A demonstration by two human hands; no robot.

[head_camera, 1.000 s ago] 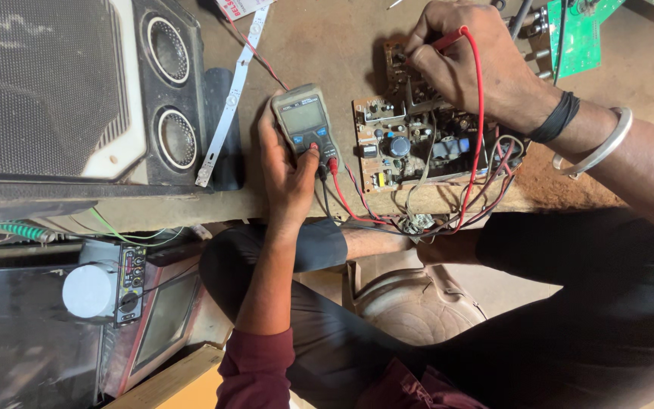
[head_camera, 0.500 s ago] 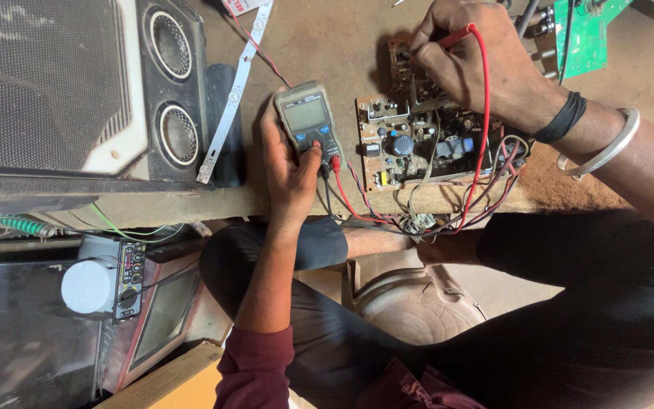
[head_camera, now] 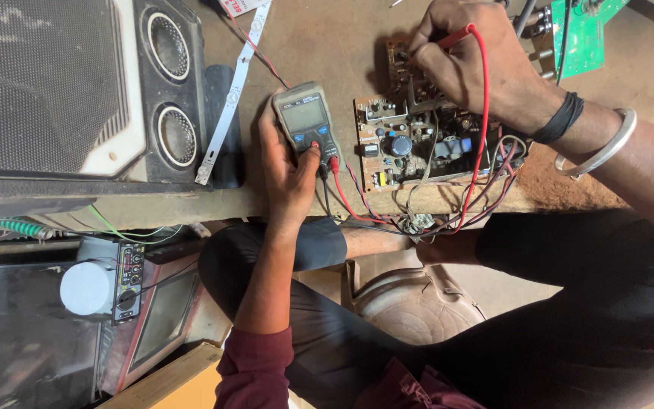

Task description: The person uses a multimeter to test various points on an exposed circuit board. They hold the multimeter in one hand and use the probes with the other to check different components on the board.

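Red lead still loops from the right hand, which stays pinched on its probe over the board. The left hand keeps gripping the meter on the bench, thumb at its dial. Nothing has shifted noticeably.

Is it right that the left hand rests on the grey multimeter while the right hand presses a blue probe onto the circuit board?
Not quite: the probe is red, not blue, as the head view shows. The left hand does rest on the grey multimeter, and the right hand presses the probe onto the circuit board.
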